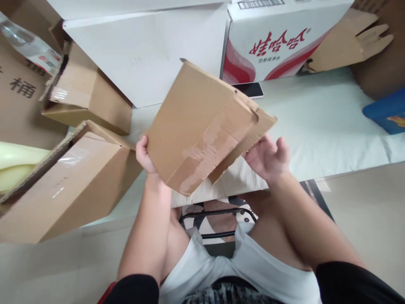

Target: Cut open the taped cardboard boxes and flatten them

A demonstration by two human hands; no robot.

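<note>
A small brown cardboard box (199, 122), tilted in front of me, has a strip of clear, wrinkled tape along its lower right side. A loose flap (243, 147) sticks out at its right. My left hand (146, 155) grips the box's left edge, thumb in front and the other fingers hidden behind. Under the flap's right edge is my right hand (268, 156), palm turned up and thumb stretched away. Its fingertips are partly hidden by the flap, and they appear to touch it without closing on it.
White cartons (152, 55) and a red-and-white carton (278, 46) line the back of the pale-covered table (332, 114). A phone (249, 90) lies before them. Open cardboard boxes (82, 177) stand left, near a plastic bottle (30, 42). A blue object (386, 110) sits right, below cut cardboard (344, 42).
</note>
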